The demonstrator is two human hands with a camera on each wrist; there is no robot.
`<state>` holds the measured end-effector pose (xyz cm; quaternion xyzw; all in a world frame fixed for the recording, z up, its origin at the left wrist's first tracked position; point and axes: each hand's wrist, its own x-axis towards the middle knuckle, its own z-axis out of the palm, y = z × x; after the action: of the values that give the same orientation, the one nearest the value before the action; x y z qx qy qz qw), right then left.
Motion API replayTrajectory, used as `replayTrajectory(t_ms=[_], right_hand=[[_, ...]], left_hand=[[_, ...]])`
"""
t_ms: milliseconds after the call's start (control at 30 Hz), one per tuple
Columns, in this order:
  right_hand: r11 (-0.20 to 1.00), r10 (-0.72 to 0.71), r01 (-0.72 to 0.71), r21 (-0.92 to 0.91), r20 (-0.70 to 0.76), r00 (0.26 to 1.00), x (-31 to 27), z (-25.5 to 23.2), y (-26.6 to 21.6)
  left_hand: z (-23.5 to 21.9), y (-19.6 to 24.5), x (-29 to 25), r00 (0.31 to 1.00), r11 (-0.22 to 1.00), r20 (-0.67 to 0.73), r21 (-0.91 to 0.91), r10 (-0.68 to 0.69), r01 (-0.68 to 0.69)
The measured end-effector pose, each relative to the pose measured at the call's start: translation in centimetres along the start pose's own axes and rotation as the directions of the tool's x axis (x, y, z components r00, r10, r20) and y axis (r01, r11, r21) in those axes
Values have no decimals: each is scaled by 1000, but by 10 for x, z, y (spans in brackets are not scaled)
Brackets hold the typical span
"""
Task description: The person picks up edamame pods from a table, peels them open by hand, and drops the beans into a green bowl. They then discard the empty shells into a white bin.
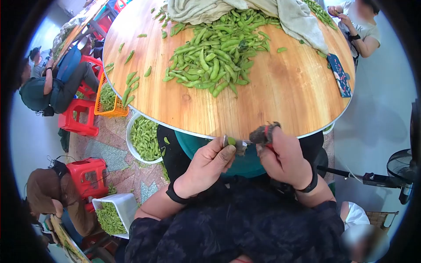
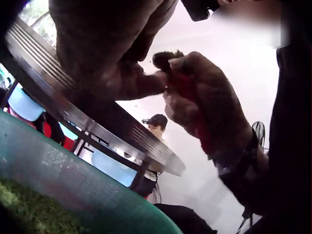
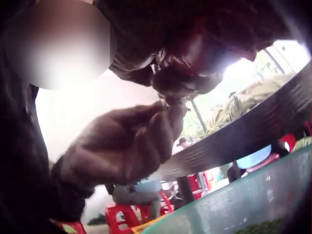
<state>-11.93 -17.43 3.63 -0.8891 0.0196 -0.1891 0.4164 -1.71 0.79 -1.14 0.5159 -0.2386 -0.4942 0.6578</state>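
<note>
My left hand pinches a green soybean pod between thumb and forefinger, just in front of the table edge. Shiny metal-like pieces show at those fingertips. Close to its right is my right hand, fingers bent; a dark, rough covering and a red band sit at its fingers. I cannot tell whether the right fingers hold anything. Below both hands, a teal tub stands at my lap; green matter lies inside it in the left wrist view. A heap of pods lies on the table ahead.
The round wooden table spans the front, with a pale cloth over the far pods and a dark floral object at right. A white basin of pods stands on the floor at left. Red stools and seated people are around.
</note>
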Motion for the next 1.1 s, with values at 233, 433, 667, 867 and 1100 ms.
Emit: replayTrajectory(t_ms=[233, 433, 667, 867, 1100], right_hand=[[935, 132, -230, 271, 336, 933, -5, 12, 13], [932, 119, -253, 259, 442, 889, -10, 9, 13], [954, 134, -239, 183, 452, 882, -11, 10, 10], [924, 162, -301, 236, 474, 866, -12, 6, 9], [929, 189, -313, 200, 472, 861, -13, 9, 9]], left_hand=[[12, 0, -5, 999, 966, -44, 258, 31, -18], [9, -1, -5, 989, 797, -15, 594, 150, -112], [15, 6, -2, 947, 475, 73, 852, 313, -222], [5, 7, -3, 961, 554, 111, 798, 253, -238], [10, 14, 0, 947, 459, 135, 848, 293, -263]])
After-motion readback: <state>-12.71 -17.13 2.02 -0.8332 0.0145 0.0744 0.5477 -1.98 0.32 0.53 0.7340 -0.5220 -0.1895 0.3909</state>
